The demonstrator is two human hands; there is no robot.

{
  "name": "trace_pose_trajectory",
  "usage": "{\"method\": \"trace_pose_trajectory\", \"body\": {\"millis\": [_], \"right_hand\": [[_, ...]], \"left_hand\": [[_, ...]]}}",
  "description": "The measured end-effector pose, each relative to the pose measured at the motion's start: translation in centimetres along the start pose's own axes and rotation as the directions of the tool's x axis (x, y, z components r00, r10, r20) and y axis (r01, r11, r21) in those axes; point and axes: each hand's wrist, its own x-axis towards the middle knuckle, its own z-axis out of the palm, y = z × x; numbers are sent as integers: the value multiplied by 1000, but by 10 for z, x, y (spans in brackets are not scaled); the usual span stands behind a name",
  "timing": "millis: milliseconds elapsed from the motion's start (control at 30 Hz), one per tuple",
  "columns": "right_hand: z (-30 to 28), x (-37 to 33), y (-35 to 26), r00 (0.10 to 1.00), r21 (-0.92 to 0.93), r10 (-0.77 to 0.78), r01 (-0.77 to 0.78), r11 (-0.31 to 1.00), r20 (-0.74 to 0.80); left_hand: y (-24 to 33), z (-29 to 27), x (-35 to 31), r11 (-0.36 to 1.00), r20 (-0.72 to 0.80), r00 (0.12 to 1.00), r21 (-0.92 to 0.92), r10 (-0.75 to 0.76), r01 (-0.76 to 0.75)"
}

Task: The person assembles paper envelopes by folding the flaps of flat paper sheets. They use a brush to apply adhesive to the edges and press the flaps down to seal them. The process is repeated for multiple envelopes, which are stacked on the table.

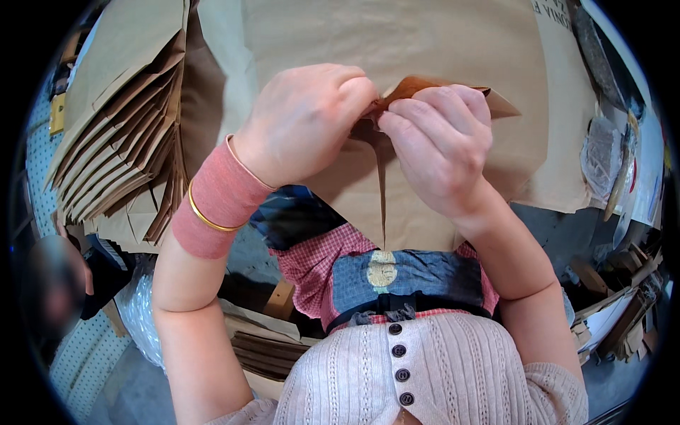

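A large brown paper bag [432, 209] lies in front of me, and its near part hangs over the table edge toward my lap. My left hand [312, 117], with a pink cuff at the wrist, pinches the paper near the middle. Close against it, my right hand [443, 145] curls its fingers around the same creased spot. Between and behind the two hands a darker brown fold of paper [411, 86] stands up. A dark slit runs down from the left fingertips along the paper. My fingers hide exactly how the paper is gripped.
A fanned stack of brown paper bags [120, 134] rises at the left. Crumpled clear plastic [602, 152] lies at the right edge. Bubble wrap [142, 312] and bundled brown paper [265, 354] are lower left. Another person [60, 283] is at far left.
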Motion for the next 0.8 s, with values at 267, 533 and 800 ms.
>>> {"method": "trace_pose_trajectory", "body": {"millis": [267,533,800], "right_hand": [[-2,0,1,1000,-26,25,-25,999,1],[0,6,4,998,4,53,-53,999,29],[1,1,4,999,34,35,-35,999,5]], "left_hand": [[-11,-6,0,978,45,999,-206,-17,26],[-5,-13,6,998,213,977,-59,-2,15],[0,-11,6,998,145,988,46,45,-52]]}}
